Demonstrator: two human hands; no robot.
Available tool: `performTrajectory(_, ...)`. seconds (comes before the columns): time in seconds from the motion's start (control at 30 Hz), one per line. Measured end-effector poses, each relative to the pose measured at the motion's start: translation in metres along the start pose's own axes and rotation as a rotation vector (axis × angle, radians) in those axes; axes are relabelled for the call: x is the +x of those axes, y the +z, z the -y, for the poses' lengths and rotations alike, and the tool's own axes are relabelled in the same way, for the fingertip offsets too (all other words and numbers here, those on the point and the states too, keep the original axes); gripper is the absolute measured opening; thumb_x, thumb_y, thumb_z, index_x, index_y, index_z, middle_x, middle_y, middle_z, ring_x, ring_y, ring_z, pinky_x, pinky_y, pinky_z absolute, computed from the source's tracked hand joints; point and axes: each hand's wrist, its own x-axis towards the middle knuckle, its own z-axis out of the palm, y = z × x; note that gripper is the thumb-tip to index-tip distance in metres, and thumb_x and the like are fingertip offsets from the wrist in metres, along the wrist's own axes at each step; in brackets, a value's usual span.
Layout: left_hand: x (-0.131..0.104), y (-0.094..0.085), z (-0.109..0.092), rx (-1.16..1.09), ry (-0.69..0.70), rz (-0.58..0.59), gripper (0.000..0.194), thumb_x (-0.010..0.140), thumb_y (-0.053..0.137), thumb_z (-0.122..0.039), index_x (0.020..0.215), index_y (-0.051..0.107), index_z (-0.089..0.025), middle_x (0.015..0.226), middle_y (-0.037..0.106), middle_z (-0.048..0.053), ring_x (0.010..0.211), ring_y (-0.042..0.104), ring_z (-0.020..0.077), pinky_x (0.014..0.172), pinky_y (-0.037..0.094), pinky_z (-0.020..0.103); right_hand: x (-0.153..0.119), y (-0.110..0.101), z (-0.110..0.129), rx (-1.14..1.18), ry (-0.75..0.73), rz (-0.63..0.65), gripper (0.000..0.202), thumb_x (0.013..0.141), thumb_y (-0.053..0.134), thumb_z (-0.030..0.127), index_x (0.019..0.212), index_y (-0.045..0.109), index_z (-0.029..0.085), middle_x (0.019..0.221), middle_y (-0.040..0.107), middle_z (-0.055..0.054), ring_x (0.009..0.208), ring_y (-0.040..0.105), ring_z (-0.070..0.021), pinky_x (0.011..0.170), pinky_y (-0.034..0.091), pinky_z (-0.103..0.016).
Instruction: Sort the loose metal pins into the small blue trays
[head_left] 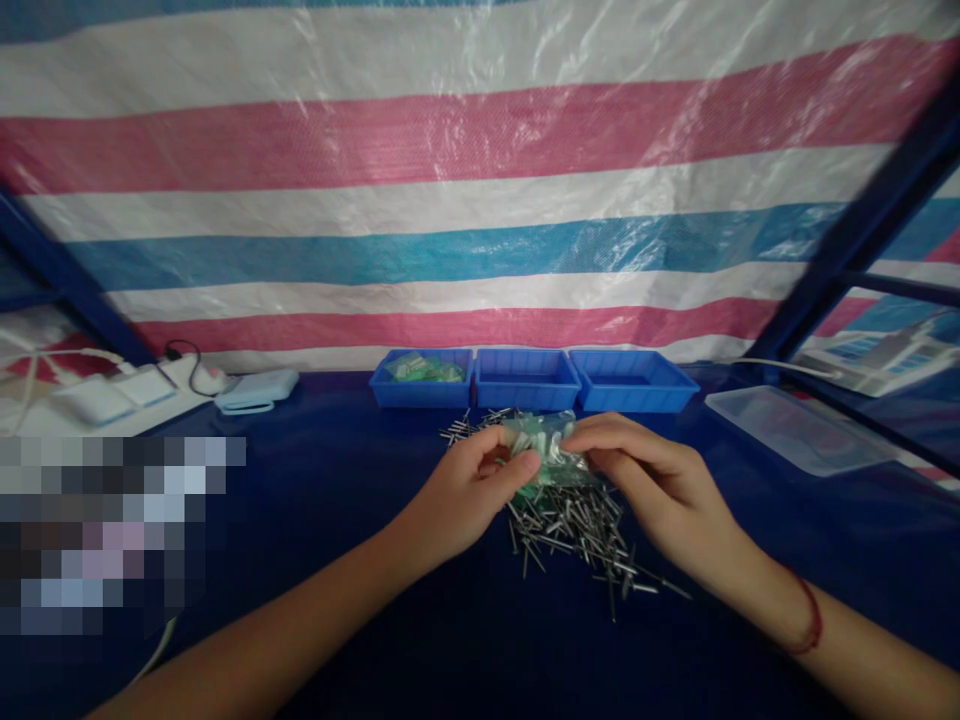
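A small clear plastic bag [555, 455] with a green tint and pale contents is held up between my two hands. My left hand [469, 485] pinches its left side between thumb and fingers. At its right edge, my right hand [660, 480] is closed, with the fingertips on the plastic. What the bag contains is too blurred to name. Below and behind it lies a loose pile of thin metal pins [577, 525], like nails or rivets. Some green plastic shows under the bag, on top of the pile.
Three blue bins [527, 395] stand in a row behind the pile; the left one holds green-tinted bags [427, 370]. A translucent lid [802, 430] lies at right. Power strips with plugs [127, 395] and a light-blue case [256, 390] are at left. Striped sheeting [480, 250] hangs behind.
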Motion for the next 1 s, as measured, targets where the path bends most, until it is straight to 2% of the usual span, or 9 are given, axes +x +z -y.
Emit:
performTrajectory(0.1,0.003,-0.005,0.005,0.097,0.046,-0.048,0.025,0.077,0.058,-0.040,0.079,0.055,-0.016,0.064,0.050,-0.003,0.053,0.042,0.0081,0.049,0.030,0.021,-0.001,0.003,-0.004,0.065,0.106,0.071,0.015,0.086,0.054,0.028,0.098,0.060,0.023,0.091,0.065,-0.003,0.079,0.061,-0.0153,0.068,0.051,-0.029)
performTrajectory(0.27,0.004,-0.006,0.011,0.256,0.110,-0.017,0.024,0.080,0.057,-0.039,0.079,0.058,-0.015,0.065,0.053,-0.002,0.057,0.045,0.0102,0.054,0.033,0.023,-0.003,0.010,-0.007,0.079,0.177,0.056,0.012,0.084,0.056,0.031,0.086,0.059,0.020,0.062,0.058,0.002,0.055,0.055,-0.0120,0.051,0.045,-0.025)
performTrajectory(0.33,0.006,-0.007,0.009,0.305,0.119,-0.034,0.026,0.081,0.055,-0.041,0.079,0.059,-0.015,0.064,0.052,-0.002,0.056,0.044,0.0102,0.052,0.032,0.023,-0.003,0.010,-0.005,0.083,0.200,0.045,0.014,0.085,0.055,0.032,0.091,0.058,0.020,0.059,0.055,0.003,0.051,0.053,-0.0110,0.047,0.043,-0.024)
performTrajectory(0.43,0.016,-0.021,-0.001,0.437,0.174,-0.232,0.032,0.084,0.050,-0.045,0.077,0.059,-0.016,0.062,0.050,-0.002,0.057,0.045,0.0113,0.052,0.033,0.023,-0.001,0.007,-0.003,0.109,0.179,-0.009,0.022,0.087,0.051,0.034,0.106,0.051,0.022,0.081,0.059,-0.001,0.057,0.055,-0.0104,0.048,0.044,-0.023)
performTrajectory(0.53,0.033,-0.049,-0.007,0.792,0.217,-0.627,0.037,0.089,0.040,-0.043,0.073,0.060,-0.015,0.065,0.052,0.000,0.065,0.050,0.0143,0.061,0.040,0.025,0.000,0.006,-0.005,0.102,0.145,-0.028,0.024,0.088,0.049,0.035,0.109,0.046,0.024,0.097,0.054,-0.004,0.064,0.056,-0.0103,0.051,0.047,-0.023)
performTrajectory(0.67,0.050,-0.082,0.001,1.067,0.085,-0.771,0.036,0.087,0.042,-0.041,0.093,0.067,-0.016,0.099,0.057,0.011,0.099,0.051,0.0285,0.082,0.042,0.041,-0.001,0.008,-0.011,0.013,0.123,0.039,0.024,0.089,0.047,0.033,0.111,0.042,0.024,0.093,0.053,-0.003,0.064,0.055,-0.0102,0.053,0.047,-0.024)
performTrajectory(0.73,0.052,-0.088,0.010,1.125,0.045,-0.800,0.039,0.085,0.046,-0.040,0.111,0.062,-0.016,0.119,0.049,0.017,0.111,0.044,0.0362,0.086,0.040,0.050,-0.002,0.009,-0.012,-0.021,0.100,0.090,0.027,0.090,0.046,0.031,0.114,0.039,0.023,0.091,0.054,-0.002,0.064,0.056,-0.0105,0.053,0.047,-0.024)
performTrajectory(0.83,0.049,-0.088,0.020,1.187,0.026,-0.788,0.047,0.084,0.048,-0.038,0.126,0.052,-0.018,0.128,0.043,0.017,0.115,0.041,0.0371,0.089,0.038,0.053,-0.002,0.008,-0.010,-0.102,0.056,0.163,0.023,0.090,0.045,0.027,0.112,0.042,0.023,0.086,0.057,-0.002,0.065,0.057,-0.0115,0.055,0.047,-0.025)
performTrajectory(1.0,0.043,-0.082,0.024,1.325,0.146,-0.719,0.040,0.087,0.045,-0.036,0.123,0.053,-0.022,0.128,0.046,0.012,0.114,0.043,0.0314,0.088,0.040,0.047,0.000,0.006,-0.002,-0.226,-0.089,0.237,0.012,0.088,0.046,0.021,0.093,0.056,0.020,0.085,0.061,-0.004,0.074,0.059,-0.0148,0.065,0.048,-0.030)
